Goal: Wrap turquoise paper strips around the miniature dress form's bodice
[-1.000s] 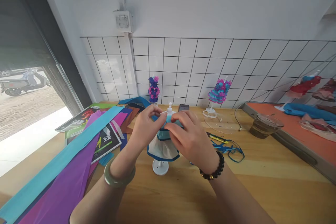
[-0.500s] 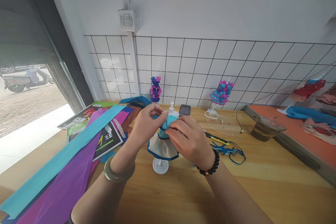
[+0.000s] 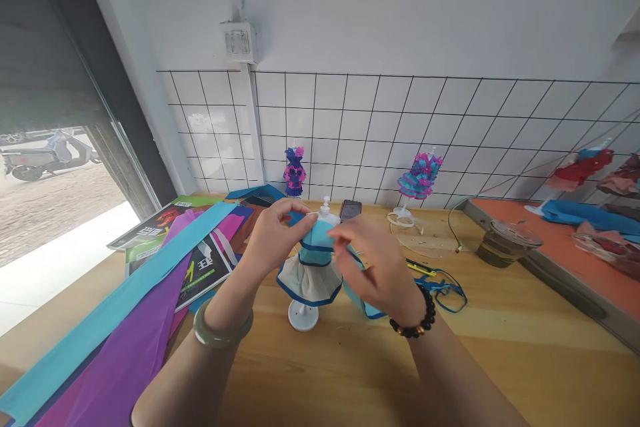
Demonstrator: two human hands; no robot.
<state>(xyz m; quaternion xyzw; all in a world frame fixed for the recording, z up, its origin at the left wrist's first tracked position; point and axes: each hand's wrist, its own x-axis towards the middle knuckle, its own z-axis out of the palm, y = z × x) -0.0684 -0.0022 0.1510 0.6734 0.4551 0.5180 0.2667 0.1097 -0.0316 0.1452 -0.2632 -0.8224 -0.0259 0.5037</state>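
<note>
A mini mannequin (image 3: 325,208) on a white round base stands in front of me. It wears a light-blue fabric top (image 3: 317,236) with dark-blue edging over a pale flared skirt (image 3: 309,278). My left hand (image 3: 278,237) is closed at the mannequin's shoulder, thumb against the top's upper edge, its other fingertips partly hidden behind. My right hand (image 3: 379,265) is just right of the top, its fingers bent and smeared by motion. Whether it holds anything I cannot make out. A light-blue strip with dark-blue edging (image 3: 374,312) hangs below it down to the table.
Blue and purple fabric strips (image 3: 123,340) lie over magazines (image 3: 203,270) at left. Behind stand two dressed mini mannequins (image 3: 295,172) and a phone (image 3: 351,209). A yellow cutter (image 3: 421,267), blue scraps (image 3: 450,293) and a plastic cup (image 3: 507,243) are at right.
My right hand has moved right and away from the top, uncovering more of the fabric and the hanging strip. My left hand stays at the mannequin's shoulder.
</note>
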